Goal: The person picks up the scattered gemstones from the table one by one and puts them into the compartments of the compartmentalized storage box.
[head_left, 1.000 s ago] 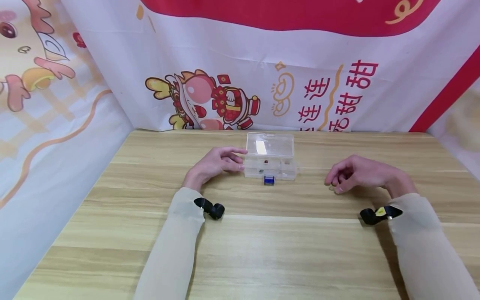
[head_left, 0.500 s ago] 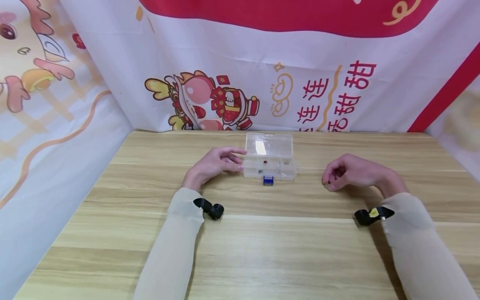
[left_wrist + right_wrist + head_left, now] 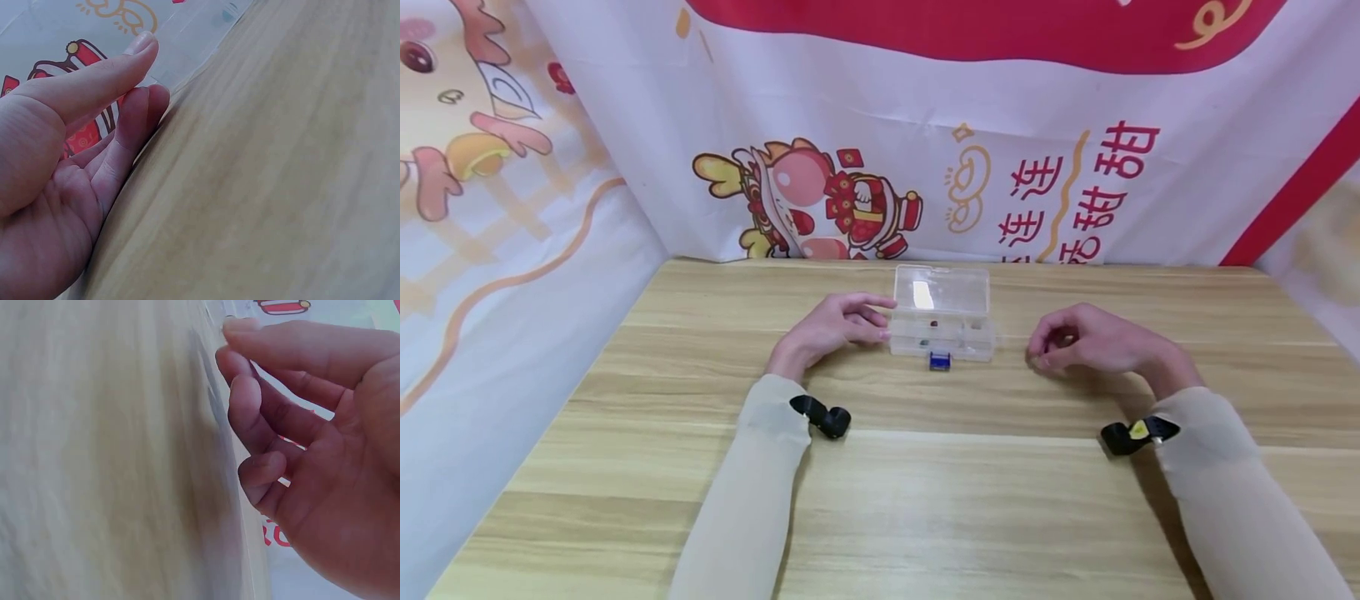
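A clear plastic compartment box (image 3: pixel 951 340) stands with its transparent lid (image 3: pixel 951 289) raised at the back. My left hand (image 3: pixel 837 327) rests at its left end, the index finger reaching the lid edge and the thumb touching the box wall. In the left wrist view, the left thumb (image 3: pixel 106 78) overlaps the box corner. Right of the box, my right hand (image 3: pixel 1093 340) pinches a tiny pale thing (image 3: pixel 1033 357) between thumb and fingertips, too small to identify. The right wrist view shows the right hand (image 3: pixel 312 437) with its other fingers loosely curled.
A small blue piece (image 3: pixel 939 361) lies against the box's front. Inside the box are a tiny red piece (image 3: pixel 934 324) and a tiny dark green piece (image 3: pixel 924 342). The wooden table (image 3: pixel 970 517) meets a printed cloth (image 3: pixel 910 100) at the back.
My right hand has closed its fingertips on the tiny pale thing and moved left over the table towards the box. The left hand and the box have stayed in place.
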The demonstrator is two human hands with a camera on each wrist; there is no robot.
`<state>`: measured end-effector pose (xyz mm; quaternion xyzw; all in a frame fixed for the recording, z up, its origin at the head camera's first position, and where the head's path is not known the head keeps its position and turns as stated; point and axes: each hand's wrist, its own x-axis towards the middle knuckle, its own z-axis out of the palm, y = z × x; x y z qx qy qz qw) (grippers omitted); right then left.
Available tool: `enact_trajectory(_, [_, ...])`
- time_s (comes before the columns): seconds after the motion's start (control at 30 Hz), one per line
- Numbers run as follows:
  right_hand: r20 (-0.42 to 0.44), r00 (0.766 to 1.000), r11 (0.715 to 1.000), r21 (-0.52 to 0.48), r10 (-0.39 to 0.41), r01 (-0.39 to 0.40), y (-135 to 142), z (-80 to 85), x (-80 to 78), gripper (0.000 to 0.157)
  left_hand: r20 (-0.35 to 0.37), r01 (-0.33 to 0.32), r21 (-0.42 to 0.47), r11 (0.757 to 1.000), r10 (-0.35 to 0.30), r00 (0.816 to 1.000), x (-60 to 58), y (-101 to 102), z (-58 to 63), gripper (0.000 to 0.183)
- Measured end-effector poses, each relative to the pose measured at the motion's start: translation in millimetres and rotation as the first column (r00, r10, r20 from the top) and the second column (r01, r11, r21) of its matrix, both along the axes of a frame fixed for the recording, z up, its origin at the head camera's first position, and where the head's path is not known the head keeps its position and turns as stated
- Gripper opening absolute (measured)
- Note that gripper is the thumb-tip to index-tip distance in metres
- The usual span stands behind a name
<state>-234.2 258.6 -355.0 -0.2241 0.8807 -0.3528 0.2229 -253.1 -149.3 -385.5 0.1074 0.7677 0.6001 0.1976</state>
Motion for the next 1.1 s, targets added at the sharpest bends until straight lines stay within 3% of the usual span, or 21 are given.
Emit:
enact_trajectory(0.37, [0.003, 0.999, 0.998, -0.037, -0.051, 0.051, -14.6, 2.3, 2.8, 0.012, 0.001, 0.0, 0.002, 1.0, 0.0, 1.0, -0.9, 0.0, 0.8, 0.05])
enact_trajectory(0.6, [-0.064, 0.995, 0.997, -0.036, -0.075, 0.073, -23.4, 7.7, 5.0, 0.021, 0.004, -0.001, 0.006, 1.0, 0.001, 1.0, -0.9, 0.2, 0.8, 0.051])
enact_trajectory(0.87, [-0.143, 0.987, 0.997, -0.005, -0.08, 0.08, -31.9, 10.5, 8.4, 0.02, -0.007, 0.005, -0.002, 1.0, -0.006, 1.0, -1.5, 1.3, -0.1, 0.05])
enact_trajectory(1.1, [-0.146, 0.986, 0.997, -0.016, -0.08, 0.079, -36.6, 8.4, 7.2, 0.021, -0.001, -0.001, -0.012, 1.0, 0.001, 1.0, -2.3, 0.5, -0.9, 0.05])
